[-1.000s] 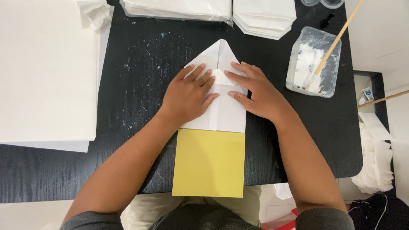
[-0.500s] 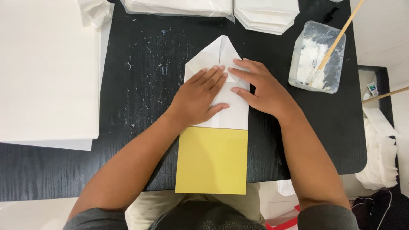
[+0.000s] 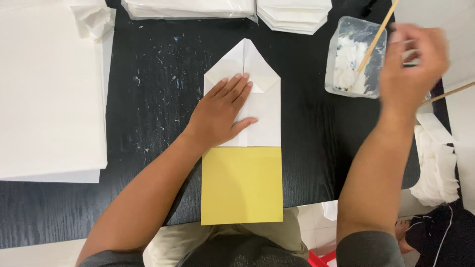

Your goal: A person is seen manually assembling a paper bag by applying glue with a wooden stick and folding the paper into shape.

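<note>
Your left hand [image 3: 220,111] lies flat, pinning the folded paper [image 3: 257,99]; right hand [image 3: 413,59], blurred, grip unclear, hovers right of the glue tub [image 3: 354,59].

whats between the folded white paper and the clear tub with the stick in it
In the head view, only bare black tabletop lies between the folded white paper and the clear tub. The left hand presses the paper; the right hand is blurred beside the tub.

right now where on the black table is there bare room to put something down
Bare table lies between the white sheet stack and the folded paper under the left hand. A narrower strip runs between that paper and the plastic container. Crowded by the right hand.
</note>
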